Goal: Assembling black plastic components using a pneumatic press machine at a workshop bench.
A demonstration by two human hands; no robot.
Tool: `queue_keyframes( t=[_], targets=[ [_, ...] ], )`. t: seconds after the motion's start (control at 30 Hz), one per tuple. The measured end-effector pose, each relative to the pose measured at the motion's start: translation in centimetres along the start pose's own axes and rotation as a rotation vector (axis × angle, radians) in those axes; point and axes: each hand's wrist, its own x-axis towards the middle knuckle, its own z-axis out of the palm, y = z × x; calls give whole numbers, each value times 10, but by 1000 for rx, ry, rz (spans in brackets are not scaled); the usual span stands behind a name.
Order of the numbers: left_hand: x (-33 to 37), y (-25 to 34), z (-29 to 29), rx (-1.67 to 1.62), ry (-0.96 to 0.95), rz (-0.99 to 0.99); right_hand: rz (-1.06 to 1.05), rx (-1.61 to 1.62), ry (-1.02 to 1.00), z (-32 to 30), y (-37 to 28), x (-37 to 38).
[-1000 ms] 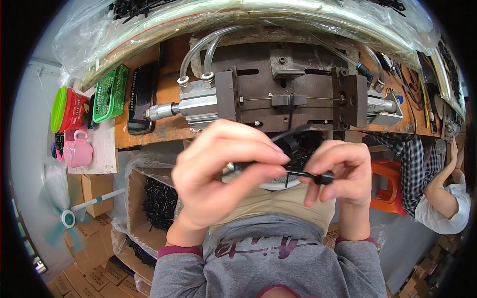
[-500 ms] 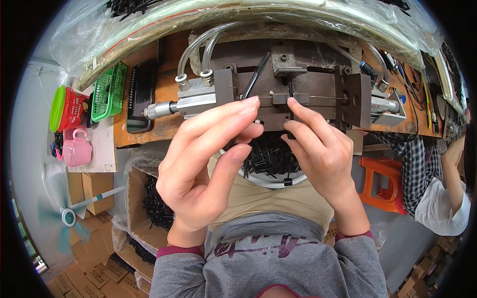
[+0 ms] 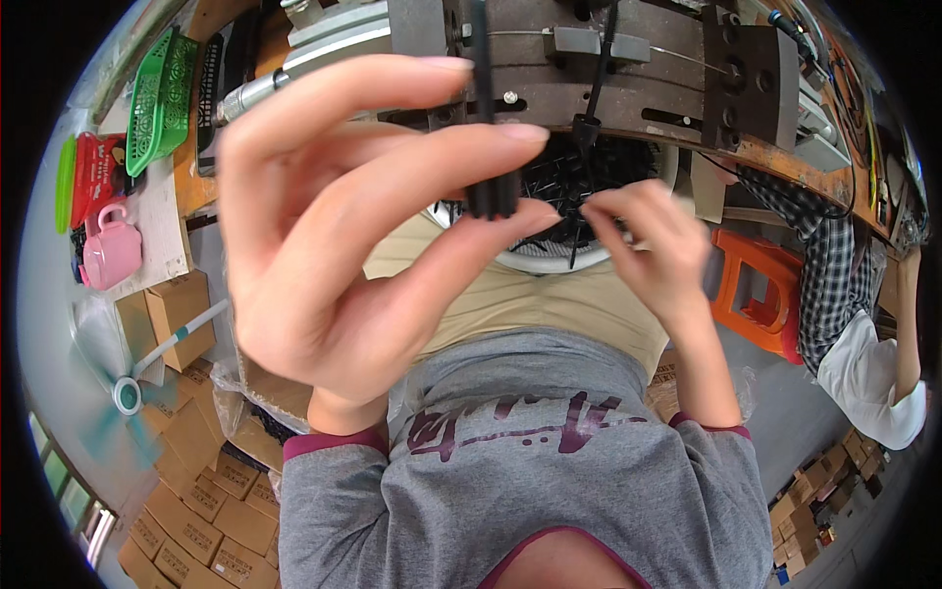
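My left hand [image 3: 363, 216] is raised close to the camera, with thumb and fingers closed around a few slim black plastic rods [image 3: 483, 147] that stand nearly upright. My right hand [image 3: 653, 245], smeared by motion, is over the near right side of a pale bowl [image 3: 549, 263] on my lap. Its fingertips are drawn together; what they hold, if anything, is unclear. Many black plastic pieces [image 3: 549, 187] fill the bowl. Above it, a black rod with a wider lower end [image 3: 586, 130] slants down from a small grey block [image 3: 601, 45] on the dark metal fixture [image 3: 667, 83].
Left of the fixture are a green basket [image 3: 162, 103], a pink cup [image 3: 111, 247] and a red tub [image 3: 98, 172]. A fan [image 3: 128, 395] turns at lower left by cardboard boxes [image 3: 182, 314]. At right, an orange stool [image 3: 756, 294] stands near another person's checked sleeve [image 3: 824, 265].
My right hand has left the fixture block and dropped to the bowl. My left hand is higher and nearer the camera with the rods. The whole view has tilted downward.
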Motion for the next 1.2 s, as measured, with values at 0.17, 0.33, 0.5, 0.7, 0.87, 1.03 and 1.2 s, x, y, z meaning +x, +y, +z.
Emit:
queue_keyframes(
  t=[0.17, 0.33, 0.5, 0.7, 0.87, 1.03, 1.2],
  targets=[
    [-5, -6, 28, -54, -63, 44, -65, -125, -311, 66, 24, -51],
    [-9, -9, 58, 124, -92, 82, -111, -124, -289, 82, 30, -55],
    [-5, -12, 71, 355, -129, 118, -189, -112, -337, 75, 37, -56],
    [0, -29, 85, 498, -53, 231, -261, -101, -353, 111, 56, -77],
    [-1, -27, 81, 499, -59, 215, -263, -127, -362, 115, 53, -78],
    [2, -25, 80, 465, -74, 213, -129, -67, -416, 116, 52, -84],
    [-2, -26, 76, 475, -88, 191, -78, -143, -437, 117, 41, -86]
  ],
)
